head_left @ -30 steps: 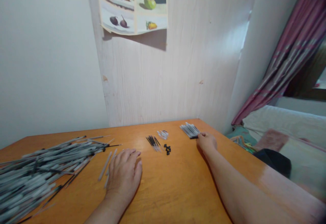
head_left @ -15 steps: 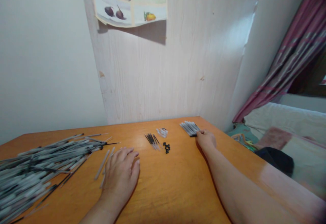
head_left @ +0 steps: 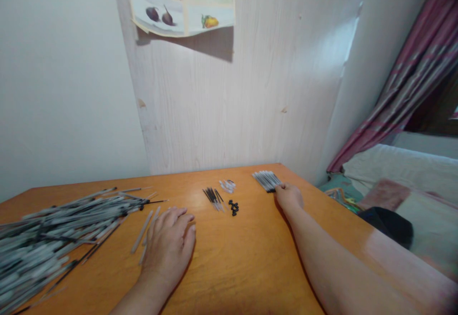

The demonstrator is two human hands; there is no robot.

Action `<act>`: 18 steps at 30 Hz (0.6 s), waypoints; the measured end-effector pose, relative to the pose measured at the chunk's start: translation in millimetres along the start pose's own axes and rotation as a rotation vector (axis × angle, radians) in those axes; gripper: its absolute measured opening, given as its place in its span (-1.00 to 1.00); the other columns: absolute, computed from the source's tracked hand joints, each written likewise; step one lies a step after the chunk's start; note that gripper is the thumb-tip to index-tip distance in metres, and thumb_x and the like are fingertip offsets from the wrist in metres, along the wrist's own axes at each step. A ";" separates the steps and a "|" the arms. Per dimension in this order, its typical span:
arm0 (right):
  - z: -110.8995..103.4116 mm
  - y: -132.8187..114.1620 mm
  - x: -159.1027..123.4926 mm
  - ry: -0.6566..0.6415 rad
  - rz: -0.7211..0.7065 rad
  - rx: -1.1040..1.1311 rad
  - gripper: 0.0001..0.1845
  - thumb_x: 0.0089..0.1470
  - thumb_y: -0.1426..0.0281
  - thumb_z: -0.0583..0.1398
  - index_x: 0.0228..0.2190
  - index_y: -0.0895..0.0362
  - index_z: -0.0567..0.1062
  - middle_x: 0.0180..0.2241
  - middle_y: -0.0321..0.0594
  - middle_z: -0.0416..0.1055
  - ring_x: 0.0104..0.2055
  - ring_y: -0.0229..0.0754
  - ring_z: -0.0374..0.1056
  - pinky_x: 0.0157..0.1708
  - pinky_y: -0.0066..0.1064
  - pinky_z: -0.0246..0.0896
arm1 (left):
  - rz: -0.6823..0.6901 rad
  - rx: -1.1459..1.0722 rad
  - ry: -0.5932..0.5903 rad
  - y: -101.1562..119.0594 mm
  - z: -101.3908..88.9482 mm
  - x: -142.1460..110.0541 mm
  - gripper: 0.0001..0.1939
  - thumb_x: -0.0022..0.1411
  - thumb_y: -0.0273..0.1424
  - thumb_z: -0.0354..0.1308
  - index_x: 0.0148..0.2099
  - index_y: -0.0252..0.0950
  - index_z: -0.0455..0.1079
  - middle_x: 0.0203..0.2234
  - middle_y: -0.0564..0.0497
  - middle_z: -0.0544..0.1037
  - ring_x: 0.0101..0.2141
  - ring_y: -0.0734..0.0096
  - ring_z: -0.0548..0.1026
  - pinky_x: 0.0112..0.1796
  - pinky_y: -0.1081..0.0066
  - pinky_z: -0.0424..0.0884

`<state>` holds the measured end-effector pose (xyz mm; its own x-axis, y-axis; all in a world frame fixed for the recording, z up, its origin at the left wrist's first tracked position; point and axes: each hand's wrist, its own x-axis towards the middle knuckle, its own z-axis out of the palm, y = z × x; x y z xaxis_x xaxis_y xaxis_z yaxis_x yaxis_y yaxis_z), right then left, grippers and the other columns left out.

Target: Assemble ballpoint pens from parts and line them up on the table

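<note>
2 hands hardly moved.
The right hand (head_left: 289,196) stayed at the pen row (head_left: 265,180), grip unclear, so the row looked unchanged; the left hand (head_left: 170,236) lay open by pale tubes (head_left: 141,232).

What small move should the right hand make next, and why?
Probably ease the right hand away from the row of pen-like sticks: it sits at the row's near right corner, and the sticks already lie side by side, while the left hand rests beside loose tubes.

No readable text or labels.
</note>
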<state>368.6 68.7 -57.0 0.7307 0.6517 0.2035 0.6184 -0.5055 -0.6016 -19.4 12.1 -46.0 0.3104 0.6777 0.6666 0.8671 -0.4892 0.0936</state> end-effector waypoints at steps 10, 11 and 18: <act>-0.1 -0.6 -1.3 -0.006 0.011 0.004 -0.69 0.05 0.16 0.15 -0.38 0.08 0.61 -0.31 -0.05 0.54 -0.30 -0.05 0.43 -0.37 -0.36 0.21 | 0.004 0.019 0.003 0.0 0.8 -1.2 -0.76 0.25 -0.29 0.05 -0.12 -0.20 0.50 -0.05 -0.09 0.51 0.04 0.06 0.36 0.09 -0.02 0.24; -0.1 -0.6 -1.5 -0.007 0.011 0.004 -0.68 0.05 0.16 0.15 -0.38 0.08 0.61 -0.32 -0.04 0.54 -0.31 -0.05 0.43 -0.38 -0.35 0.21 | 0.005 0.019 0.002 0.1 0.6 -1.2 -0.76 0.25 -0.29 0.05 -0.13 -0.20 0.50 -0.05 -0.09 0.51 0.04 0.06 0.36 0.09 -0.02 0.24; -0.8 -0.5 -2.4 -0.020 0.000 0.002 -0.71 0.04 0.18 0.16 -0.39 0.08 0.61 -0.36 -0.05 0.55 -0.34 -0.07 0.43 -0.38 -0.37 0.21 | 0.005 0.011 0.019 0.7 -1.4 0.2 -0.77 0.25 -0.30 0.05 -0.15 -0.19 0.51 -0.08 -0.08 0.53 0.01 0.08 0.38 0.09 -0.01 0.26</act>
<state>366.7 67.0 -56.6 0.7249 0.6627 0.1879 0.6176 -0.5045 -0.6034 -19.3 11.1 -44.8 0.3076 0.6645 0.6810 0.8699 -0.4864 0.0818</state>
